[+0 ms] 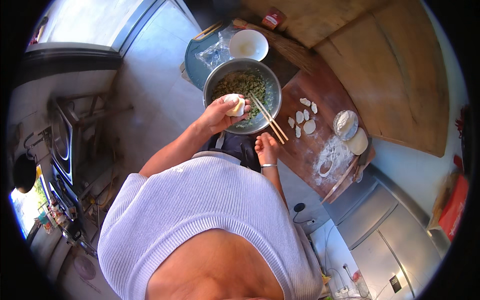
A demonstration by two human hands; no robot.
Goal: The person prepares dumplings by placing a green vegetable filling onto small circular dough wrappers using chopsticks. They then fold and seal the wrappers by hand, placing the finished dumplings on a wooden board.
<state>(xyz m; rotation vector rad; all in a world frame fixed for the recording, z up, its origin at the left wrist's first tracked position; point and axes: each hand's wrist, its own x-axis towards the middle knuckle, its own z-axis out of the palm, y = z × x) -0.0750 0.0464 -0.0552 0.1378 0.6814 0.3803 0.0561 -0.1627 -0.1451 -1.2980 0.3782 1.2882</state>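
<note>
A round white dumpling wrapper (234, 105) lies across the fingers of my left hand (220, 112), with the thumb on top of it; its middle looks yellowish. The hand is over the near left side of a steel bowl (274, 82) filled with a chopped green and brown filling (240, 82). A pair of wooden chopsticks (270, 120) leans in the filling and over the bowl's near right rim. Just left of their thick ends, my right hand (267, 148) has its fingers curled in, apart from the chopsticks. No object shows in its fingers.
To the right, a wooden board (312, 87) carries several small dough pieces (300, 117), spilled flour (332, 160), a lump of dough (357, 142), a foil-looking round thing (345, 124) and a rolling pin (342, 176). Behind the steel bowl stand a white bowl (248, 44) and a clear plastic bag (215, 54).
</note>
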